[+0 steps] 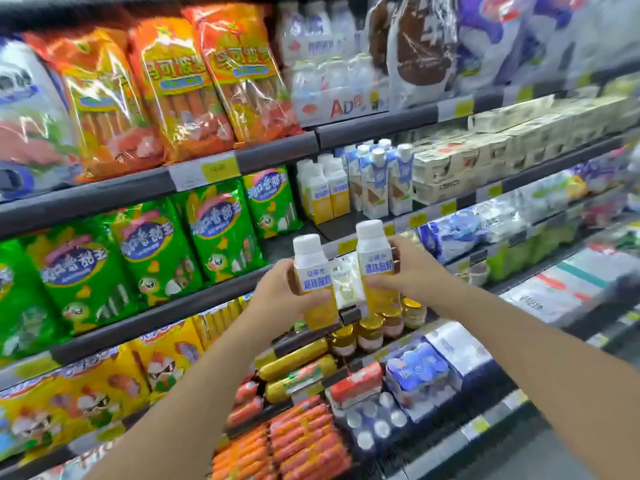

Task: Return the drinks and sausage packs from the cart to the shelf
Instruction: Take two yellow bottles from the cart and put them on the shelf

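Bottles held upright, one in each hand, before a stocked shelf unit. My left hand (pixel 277 289) is wrapped around the lower body of the left bottle (pixel 313 282), fingers curled across its yellow-and-white label; my right hand (pixel 408 268) grips the right bottle (pixel 375 268) in the same manner from the opposite side. Both bottles carry white caps and matching blue lettering (too blurred to read with confidence), and they stand close together without clearly touching, the right one raised a little higher. Directly behind and above them, on the second shelf (pixel 360 221), stands a row of matching yellow-and-white bottles (pixel 323 194), with blue-and-white cartons (pixel 381 178) just beside it to the right. Left of that row, on the same level, hang green sausage packs (pixel 152 251); orange sausage packs (pixel 180 84) fill the shelf above, and yellow sausage packs (pixel 86 386) the shelf below. Beneath my hands lie small gold-lidded jars (pixel 375 329), yellow sausage chubs (pixel 298 370) and loose orange sausages (pixel 304 445). Both of my forearms reach in from the lower edge of the view. Edges of the view are blurred.
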